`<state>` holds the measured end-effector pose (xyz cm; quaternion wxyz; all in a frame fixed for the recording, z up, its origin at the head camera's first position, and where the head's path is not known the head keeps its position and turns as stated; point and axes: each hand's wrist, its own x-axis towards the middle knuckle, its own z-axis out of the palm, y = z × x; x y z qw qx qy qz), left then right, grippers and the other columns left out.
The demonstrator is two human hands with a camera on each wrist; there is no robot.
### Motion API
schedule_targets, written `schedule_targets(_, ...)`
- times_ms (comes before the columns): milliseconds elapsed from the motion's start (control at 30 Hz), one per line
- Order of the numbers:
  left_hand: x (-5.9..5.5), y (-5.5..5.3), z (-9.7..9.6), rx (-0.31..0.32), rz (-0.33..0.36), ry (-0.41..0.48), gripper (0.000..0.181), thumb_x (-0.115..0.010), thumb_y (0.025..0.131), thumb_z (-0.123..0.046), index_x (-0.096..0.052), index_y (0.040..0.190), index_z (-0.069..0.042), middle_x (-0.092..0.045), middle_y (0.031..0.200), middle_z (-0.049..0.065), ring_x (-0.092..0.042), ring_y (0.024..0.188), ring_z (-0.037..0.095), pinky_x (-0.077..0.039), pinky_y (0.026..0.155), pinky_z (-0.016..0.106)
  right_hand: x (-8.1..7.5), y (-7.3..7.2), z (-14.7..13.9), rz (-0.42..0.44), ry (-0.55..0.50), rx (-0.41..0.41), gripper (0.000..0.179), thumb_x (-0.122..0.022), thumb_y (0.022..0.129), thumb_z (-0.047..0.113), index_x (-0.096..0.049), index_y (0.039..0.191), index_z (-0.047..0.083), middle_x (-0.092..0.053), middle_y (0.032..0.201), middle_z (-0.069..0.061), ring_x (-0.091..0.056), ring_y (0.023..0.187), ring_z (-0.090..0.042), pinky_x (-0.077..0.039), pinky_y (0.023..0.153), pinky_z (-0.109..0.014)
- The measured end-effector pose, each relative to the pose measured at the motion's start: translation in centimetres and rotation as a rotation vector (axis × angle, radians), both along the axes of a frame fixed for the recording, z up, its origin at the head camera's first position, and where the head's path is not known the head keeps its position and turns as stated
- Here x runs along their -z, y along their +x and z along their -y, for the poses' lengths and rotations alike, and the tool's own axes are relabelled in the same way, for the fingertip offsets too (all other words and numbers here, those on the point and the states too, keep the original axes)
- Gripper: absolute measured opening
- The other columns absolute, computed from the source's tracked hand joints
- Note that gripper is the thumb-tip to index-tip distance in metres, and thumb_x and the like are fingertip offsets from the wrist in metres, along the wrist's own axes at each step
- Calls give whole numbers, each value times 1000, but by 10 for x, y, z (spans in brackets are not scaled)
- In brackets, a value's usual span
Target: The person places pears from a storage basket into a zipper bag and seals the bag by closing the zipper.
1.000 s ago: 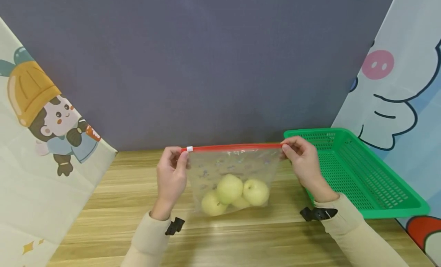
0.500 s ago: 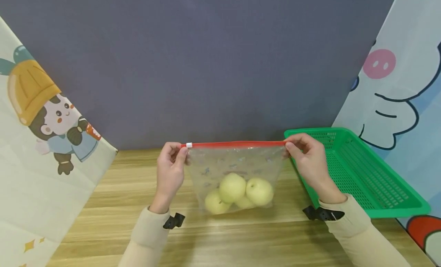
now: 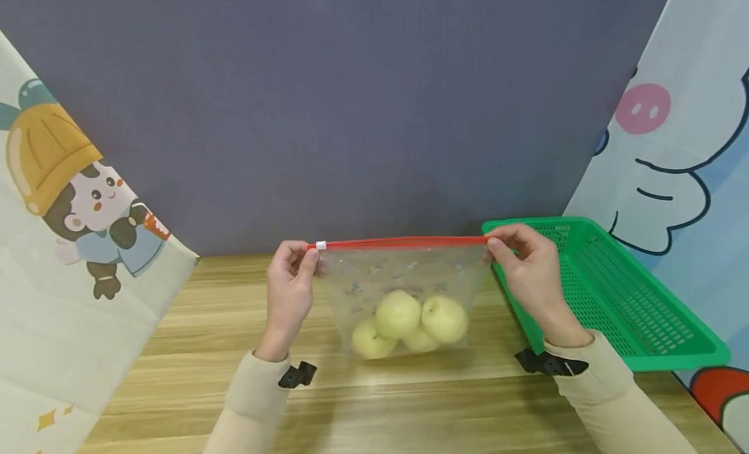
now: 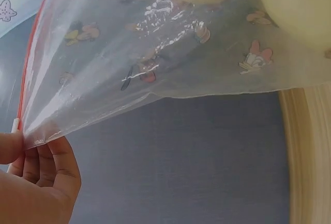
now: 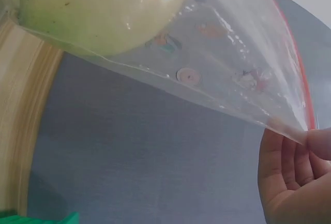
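A clear zip bag with a red top strip and small printed cartoon figures hangs between both hands. Several yellow-green pears lie bunched at its bottom, one mostly behind the others. My left hand pinches the top left corner between thumb and fingers, right beside the white slider. At the opposite top corner, my right hand pinches the bag's edge, seen close in the right wrist view with the clear film drawn taut. The red strip runs nearly straight from hand to hand.
A green perforated plastic basket stands on the right, partly behind the right hand and forearm. Below the bag is a wood-grain table. A grey panel rises at the back, with cartoon-printed sheets at the sides.
Both hands have lifted slightly, the right one also shifting right, pulling the red strip straighter. The bag and its pears have moved a little up and to the right.
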<state>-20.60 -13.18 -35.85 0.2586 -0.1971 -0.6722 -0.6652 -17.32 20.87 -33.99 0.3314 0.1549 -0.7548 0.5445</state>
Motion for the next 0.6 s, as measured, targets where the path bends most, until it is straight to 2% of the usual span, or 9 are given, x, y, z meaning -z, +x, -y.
schedule_targets(267, 4, -5, 3, 7, 47, 8, 14, -58, 102, 1, -53, 105, 14, -62, 89, 10, -61, 75, 12, -58, 66, 22, 4, -3, -2, 56, 20, 4, 7, -66, 97, -3, -69, 102, -7, -69, 84, -3, -66, 69, -11, -57, 65, -20)
schedule_targets(600, 3, -16, -1, 21, 83, 14, 12, -57, 102, 2, -53, 105, 13, -60, 87, 11, -59, 73, 12, -57, 65, 21, 4, -15, -4, 193, 6, -8, 19, -63, 102, 10, -67, 110, -7, -67, 88, -5, -65, 75, -14, -57, 65, -21)
